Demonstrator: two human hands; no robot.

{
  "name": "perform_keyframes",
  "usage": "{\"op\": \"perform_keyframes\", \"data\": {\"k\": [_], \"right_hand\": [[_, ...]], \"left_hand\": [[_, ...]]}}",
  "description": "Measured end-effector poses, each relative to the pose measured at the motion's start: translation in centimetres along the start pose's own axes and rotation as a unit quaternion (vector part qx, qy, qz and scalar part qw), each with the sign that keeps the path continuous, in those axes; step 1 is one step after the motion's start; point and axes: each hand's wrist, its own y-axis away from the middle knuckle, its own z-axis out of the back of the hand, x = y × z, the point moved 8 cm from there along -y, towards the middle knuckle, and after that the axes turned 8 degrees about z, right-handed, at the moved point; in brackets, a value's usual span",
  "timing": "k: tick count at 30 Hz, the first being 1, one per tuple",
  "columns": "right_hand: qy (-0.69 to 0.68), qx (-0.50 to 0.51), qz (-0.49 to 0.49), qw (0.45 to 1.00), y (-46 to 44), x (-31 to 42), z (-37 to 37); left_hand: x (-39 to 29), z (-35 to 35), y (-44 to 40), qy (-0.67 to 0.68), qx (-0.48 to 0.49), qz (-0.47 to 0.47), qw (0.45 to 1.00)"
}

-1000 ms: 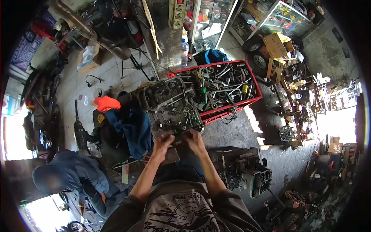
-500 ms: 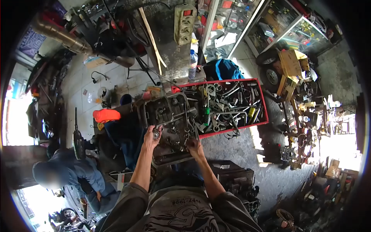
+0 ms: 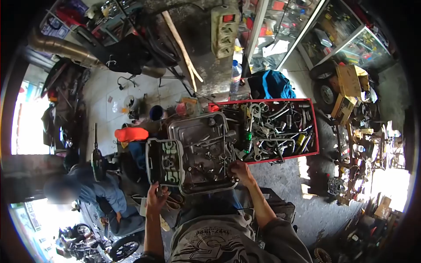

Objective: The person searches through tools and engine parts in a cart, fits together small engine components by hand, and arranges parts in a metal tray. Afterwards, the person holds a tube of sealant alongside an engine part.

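The right hand (image 3: 241,172) curls at the lower right corner of the tray (image 3: 206,191), the left hand (image 3: 155,197) near the metal cover (image 3: 165,162); pinching, I cannot tell.

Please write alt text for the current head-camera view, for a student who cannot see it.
A person's right hand is at a metal tray of small parts, the left hand by a boxy metal piece. A red tool tray sits to the right in a cluttered workshop.

1 toolbox (image 3: 316,131), apparently 2 trays (image 3: 192,154).
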Motion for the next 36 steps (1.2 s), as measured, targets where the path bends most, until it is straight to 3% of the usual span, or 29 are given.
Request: {"op": "perform_keyframes", "data": {"k": [1, 2, 4, 5, 7, 8, 10, 13, 14, 16, 18, 20, 21, 24, 26, 28, 30, 33, 36], "right_hand": [[-0.019, -0.034, -0.046, 0.998, -0.2, -0.2, 0.1], [-0.037, -0.068, -0.091, 0.993, -0.3, -0.3, 0.2], [-0.051, -0.078, -0.111, 0.989, -0.8, 0.8, -1.1], [-0.080, -0.085, -0.108, 0.987, -1.3, 0.9, -1.8], [-0.104, -0.090, -0.112, 0.984, -1.9, 1.4, -3.2], [0.012, -0.060, 0.075, 0.995, -2.8, 4.7, -3.8], [0.125, -0.020, 0.260, 0.957, -4.2, 6.7, -5.5], [-0.069, -0.053, -0.075, 0.993, -7.7, 0.0, -5.0], [-0.067, -0.054, -0.073, 0.994, -8.3, 0.0, -5.5], [0.156, -0.168, -0.045, 0.972, -9.0, -0.2, -4.7], [0.192, -0.167, 0.006, 0.967, -8.6, 0.1, -5.2], [0.324, -0.130, 0.096, 0.932, -8.2, 1.4, -5.6], [0.365, -0.140, 0.062, 0.918, -7.7, -0.1, -5.0], [0.359, -0.239, 0.105, 0.896, -4.3, 5.4, -3.8], [0.440, -0.310, 0.009, 0.843, -2.8, 7.0, -1.6], [0.407, -0.340, 0.073, 0.845, -3.1, 7.6, 0.2], [0.405, -0.333, 0.072, 0.848, -4.2, 7.3, 0.9], [0.436, -0.307, 0.075, 0.843, -6.0, 6.7, 1.4], [0.468, -0.289, 0.120, 0.826, -6.0, 6.2, 0.5]], "left_hand": [[-0.2, -0.5, 1.1, -0.082, 0.097, -0.092, 0.988], [0.5, 0.7, 1.2, -0.080, 0.092, -0.091, 0.988], [2.6, 2.0, 1.4, 0.058, 0.054, 0.008, 0.997], [3.1, 0.9, 2.3, 0.057, 0.104, 0.018, 0.993], [4.7, 2.4, 2.1, 0.086, 0.083, 0.024, 0.993], [5.5, 3.3, 2.0, 0.110, 0.065, 0.030, 0.991], [6.0, 2.3, 2.7, 0.124, 0.095, 0.033, 0.987], [6.7, 3.2, 4.3, 0.121, 0.012, 0.016, 0.992], [6.8, 2.7, 4.8, 0.122, 0.014, 0.017, 0.992], [6.8, 2.2, 5.6, 0.132, 0.025, 0.004, 0.991], [7.3, 3.0, 5.9, 0.135, 0.004, 0.010, 0.991], [7.8, 3.5, 5.2, 0.139, -0.008, 0.016, 0.990], [8.1, 3.6, 5.1, 0.147, 0.022, 0.023, 0.989], [7.7, 2.5, 4.3, 0.146, 0.037, 0.031, 0.988], [7.6, 2.3, 4.0, 0.138, 0.017, 0.037, 0.990], [7.1, 1.0, 3.5, 0.134, 0.033, 0.041, 0.990], [6.9, 0.9, 2.9, 0.126, 0.014, 0.024, 0.992], [6.9, 0.2, 1.8, 0.118, 0.084, 0.051, 0.988], [6.8, 0.0, 1.7, 0.079, 0.014, 0.049, 0.996]]}}
